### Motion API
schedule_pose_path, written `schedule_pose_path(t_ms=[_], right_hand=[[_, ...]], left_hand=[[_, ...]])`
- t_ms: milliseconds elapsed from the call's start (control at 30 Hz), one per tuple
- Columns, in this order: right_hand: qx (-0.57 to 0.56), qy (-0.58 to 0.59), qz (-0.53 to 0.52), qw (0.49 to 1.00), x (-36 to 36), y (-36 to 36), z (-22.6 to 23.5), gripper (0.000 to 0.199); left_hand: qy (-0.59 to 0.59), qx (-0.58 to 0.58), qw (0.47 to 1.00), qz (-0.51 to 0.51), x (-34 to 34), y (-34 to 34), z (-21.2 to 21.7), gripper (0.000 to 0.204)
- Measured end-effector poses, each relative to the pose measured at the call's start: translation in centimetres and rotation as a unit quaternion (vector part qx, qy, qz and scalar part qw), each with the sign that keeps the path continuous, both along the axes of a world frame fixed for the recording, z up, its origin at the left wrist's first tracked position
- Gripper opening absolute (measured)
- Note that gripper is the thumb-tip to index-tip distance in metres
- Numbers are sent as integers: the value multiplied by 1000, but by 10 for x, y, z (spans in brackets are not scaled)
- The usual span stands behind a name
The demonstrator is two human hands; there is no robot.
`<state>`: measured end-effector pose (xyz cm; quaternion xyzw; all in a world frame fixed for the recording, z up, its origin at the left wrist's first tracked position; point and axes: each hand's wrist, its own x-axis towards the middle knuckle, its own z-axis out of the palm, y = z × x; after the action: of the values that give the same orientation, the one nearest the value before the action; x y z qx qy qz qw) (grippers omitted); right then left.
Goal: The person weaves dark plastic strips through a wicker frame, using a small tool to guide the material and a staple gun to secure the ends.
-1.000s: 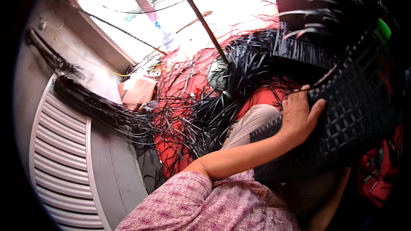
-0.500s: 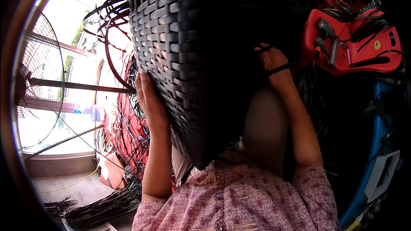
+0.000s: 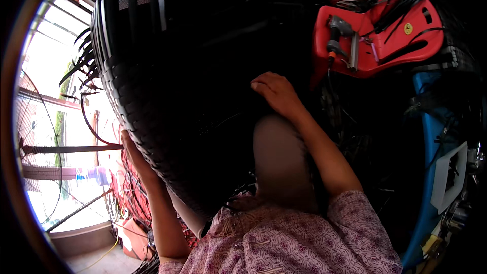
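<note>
A large black woven basket leans tilted across my lap, its left edge catching light while the rest sinks into shadow. Along the lit lower left side lies my left hand, fingers stretched out flat against the weave. My right hand is over the dark part of the basket, above my right knee, with its fingers curled. Whatever is between those fingers is lost in the dark. Loose black strips stick out past the basket's upper left edge.
A red plastic seat at upper right holds a grey hand tool with a cord, a metal piece and dark strips. A blue panel with a white frame stands at right. A fan is by the bright opening at left.
The basket has turned and shifted left, so more of its dark side shows. Both my hands sit farther left in view and lower. The black strip across my right wrist no longer shows.
</note>
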<state>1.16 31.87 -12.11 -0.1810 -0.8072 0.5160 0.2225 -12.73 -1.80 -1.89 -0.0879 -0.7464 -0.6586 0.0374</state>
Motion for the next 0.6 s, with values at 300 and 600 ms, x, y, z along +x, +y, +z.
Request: schedule_pose_path(t_ms=[300, 600], right_hand=[[192, 51, -134, 971, -43, 29, -30, 43], [173, -73, 281, 941, -88, -22, -5, 47]], left_hand=[[27, 26, 999, -23, -38, -6, -14, 52], [-7, 111, 993, -49, -97, -48, -48, 51]])
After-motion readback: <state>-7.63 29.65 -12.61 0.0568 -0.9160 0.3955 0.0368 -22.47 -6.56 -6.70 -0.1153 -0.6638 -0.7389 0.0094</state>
